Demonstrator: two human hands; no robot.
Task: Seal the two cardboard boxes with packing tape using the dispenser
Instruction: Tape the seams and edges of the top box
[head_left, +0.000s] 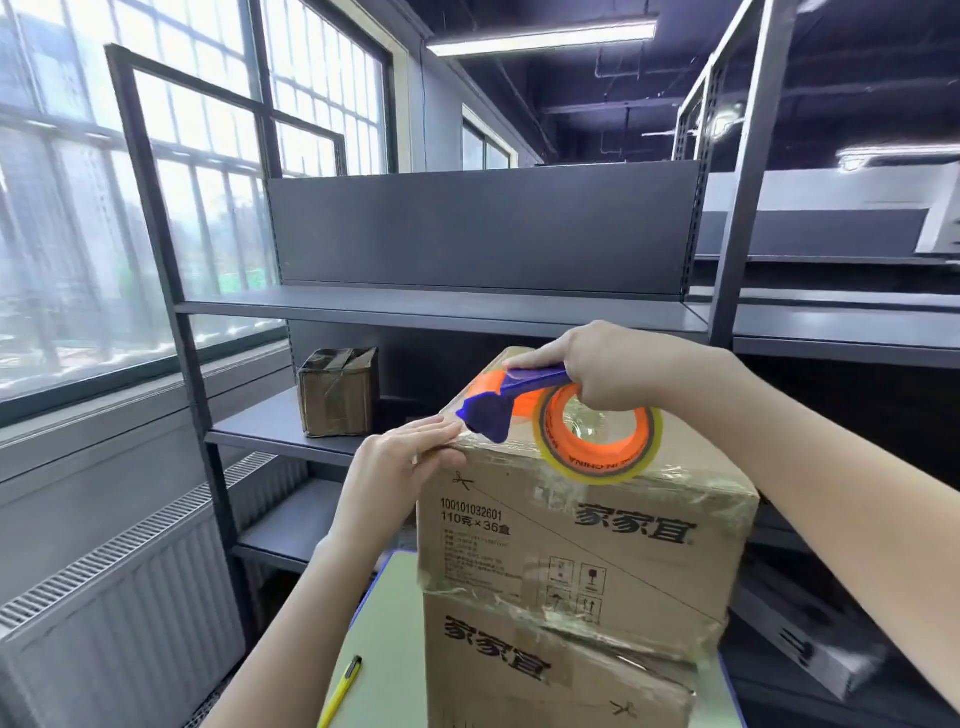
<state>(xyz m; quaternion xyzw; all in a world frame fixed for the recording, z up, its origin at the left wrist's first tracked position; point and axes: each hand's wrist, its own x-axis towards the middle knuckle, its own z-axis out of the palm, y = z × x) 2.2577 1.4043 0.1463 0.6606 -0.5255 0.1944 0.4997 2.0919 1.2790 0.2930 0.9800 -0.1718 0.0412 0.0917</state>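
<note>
Gripping the blue tape dispenser (519, 397), the right hand (618, 369) works atop the "家家宜" box (571, 535) marked "110克×36盒"; the left hand (395, 467) presses straight, closed-together fingers (436, 430) on its edge.

Pale green table (384, 623) bears lower box (545, 670) and yellow pen (343, 691).

Bright daylight floods in through the tall gridded windows (156, 208) at the left, which look washed out. A white ceiling strip light (540, 39) glows against the dim right side, and straight lines bow toward the edges.

one head-worn wide view, facing forward, close above the stacked boxes (571, 519), shelving (441, 306) behind.
</note>
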